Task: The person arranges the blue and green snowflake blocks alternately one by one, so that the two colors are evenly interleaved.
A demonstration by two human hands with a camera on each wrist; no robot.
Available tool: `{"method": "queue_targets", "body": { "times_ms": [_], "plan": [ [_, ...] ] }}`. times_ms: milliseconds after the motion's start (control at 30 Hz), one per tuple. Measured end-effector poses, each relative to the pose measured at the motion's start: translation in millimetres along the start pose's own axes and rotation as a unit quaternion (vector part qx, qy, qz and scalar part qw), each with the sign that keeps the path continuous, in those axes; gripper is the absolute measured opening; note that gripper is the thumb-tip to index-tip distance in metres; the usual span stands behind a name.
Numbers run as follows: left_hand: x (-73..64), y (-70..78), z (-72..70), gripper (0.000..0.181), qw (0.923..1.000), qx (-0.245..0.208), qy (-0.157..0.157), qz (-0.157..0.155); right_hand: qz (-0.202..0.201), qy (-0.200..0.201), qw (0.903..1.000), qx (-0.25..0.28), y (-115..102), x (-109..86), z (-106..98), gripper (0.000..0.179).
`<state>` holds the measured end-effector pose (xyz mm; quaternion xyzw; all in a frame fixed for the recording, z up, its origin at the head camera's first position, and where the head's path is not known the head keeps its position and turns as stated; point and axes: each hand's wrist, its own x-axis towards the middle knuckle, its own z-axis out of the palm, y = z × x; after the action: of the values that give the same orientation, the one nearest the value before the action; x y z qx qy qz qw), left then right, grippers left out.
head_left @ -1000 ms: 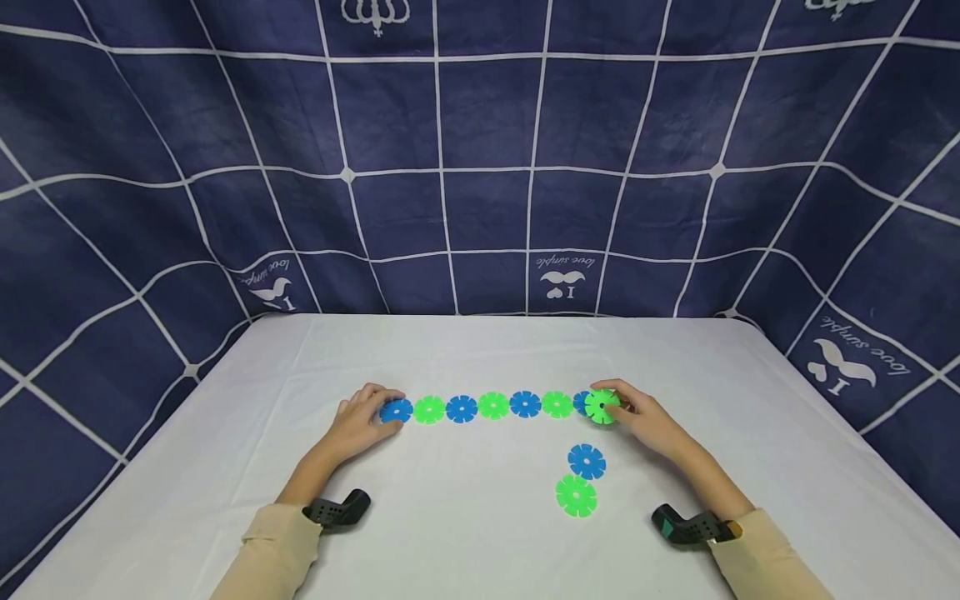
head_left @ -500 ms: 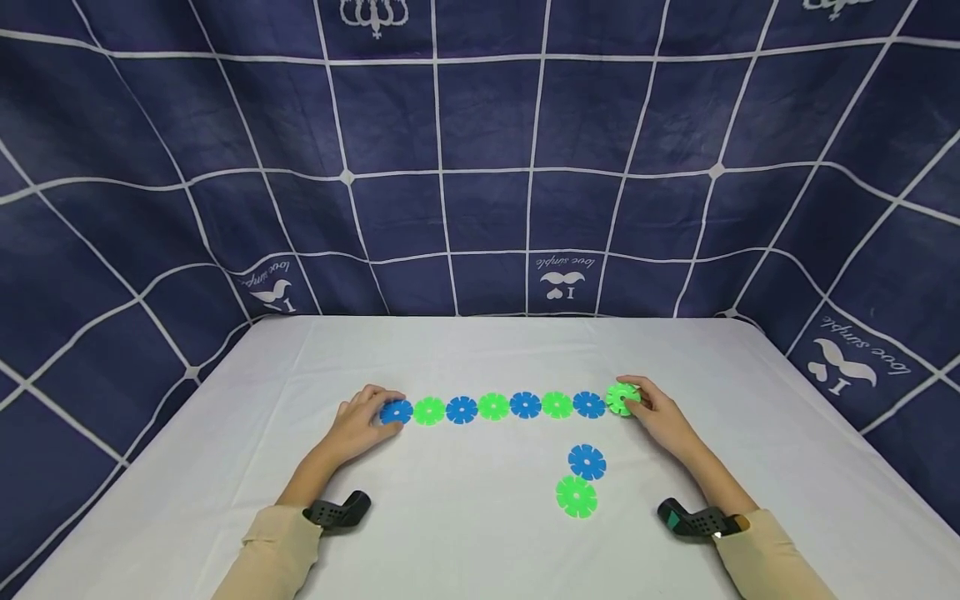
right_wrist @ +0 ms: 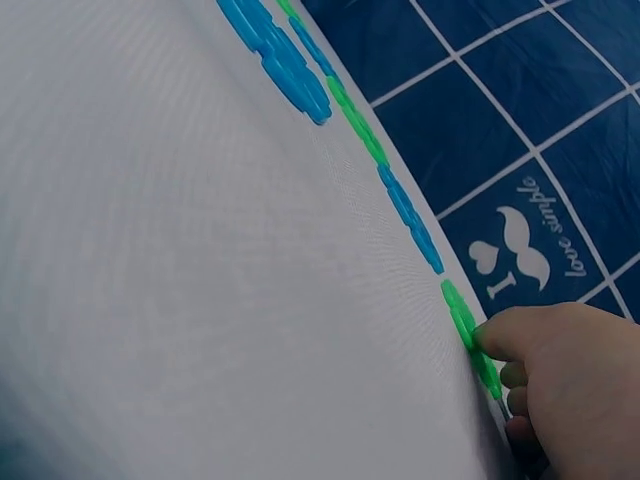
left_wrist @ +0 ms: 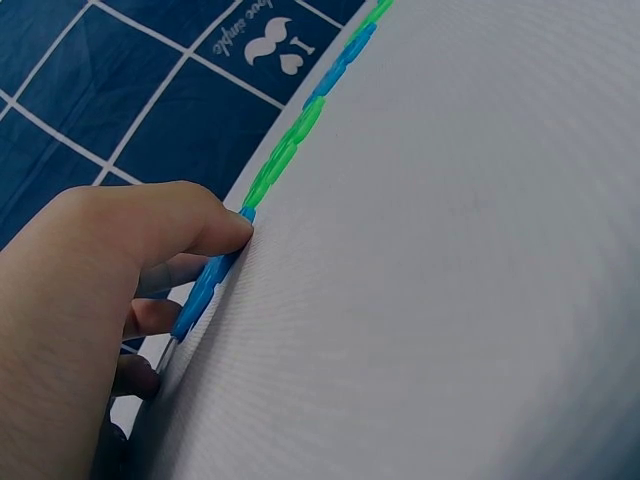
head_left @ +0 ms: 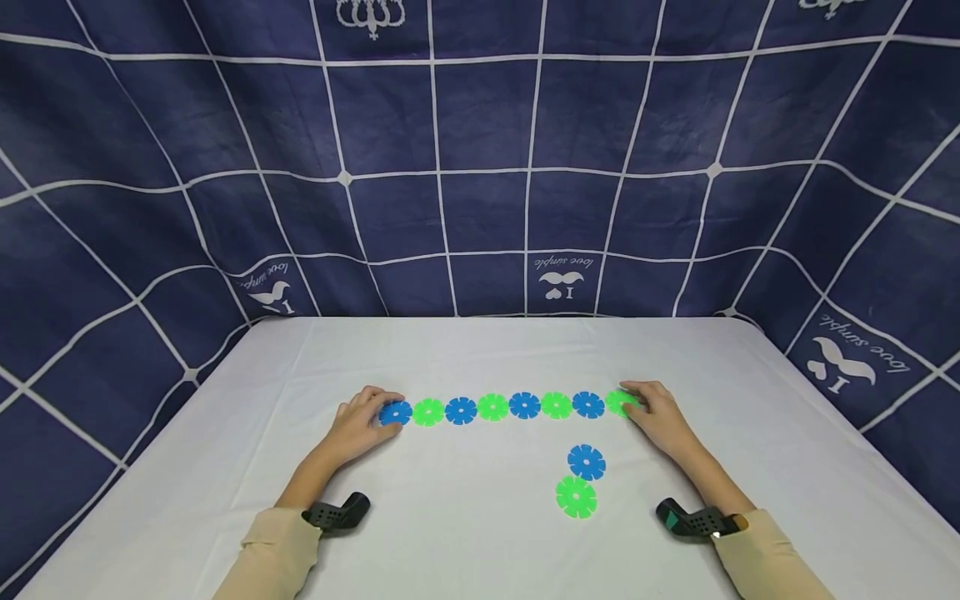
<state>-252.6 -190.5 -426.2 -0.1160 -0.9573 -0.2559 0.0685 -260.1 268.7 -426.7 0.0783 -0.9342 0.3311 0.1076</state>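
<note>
A straight row of notched plastic building discs, alternating blue and green, lies flat on the white table [head_left: 465,517]. My left hand [head_left: 358,423] rests at the left end, its thumb and fingers around the edges of the first blue disc [left_wrist: 203,288]. At the right end my right hand [head_left: 660,418] holds the last green disc [head_left: 619,403] between thumb and fingers, and the hand covers part of its right side. The blue disc [head_left: 588,405] beside it lies just to its left. In the right wrist view my thumb [right_wrist: 500,333] presses on the green disc's edge.
Two loose discs lie nearer me, a blue one [head_left: 587,462] and a green one [head_left: 576,497], edge to edge. A navy curtain with white grid lines [head_left: 480,208] hangs behind the table's far edge. Each wrist wears a black camera band [head_left: 337,512].
My right hand has carried the green disc right, off the blue disc it overlapped, and lowered it flat at the row's right end. The left hand has stayed on its blue disc.
</note>
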Motion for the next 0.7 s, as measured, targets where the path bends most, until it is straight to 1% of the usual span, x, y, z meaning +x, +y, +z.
{"method": "queue_targets", "body": {
  "times_ms": [267,433,700],
  "plan": [
    [0.1,0.4,0.2,0.044,1.0,0.0,-0.001,-0.002,0.004,-0.008,1.0,-0.001,0.6,-0.5,1.3,0.035],
    [0.2,-0.9,0.3,0.044,1.0,0.001,0.004,0.008,-0.004,-0.017,0.9999,0.001,0.4,-0.5,0.5,0.031],
    [0.1,-0.9,1.4,0.045,1.0,-0.002,0.005,0.004,-0.017,-0.016,0.9997,-0.002,-0.6,-1.3,1.4,0.031]
  ]
}}
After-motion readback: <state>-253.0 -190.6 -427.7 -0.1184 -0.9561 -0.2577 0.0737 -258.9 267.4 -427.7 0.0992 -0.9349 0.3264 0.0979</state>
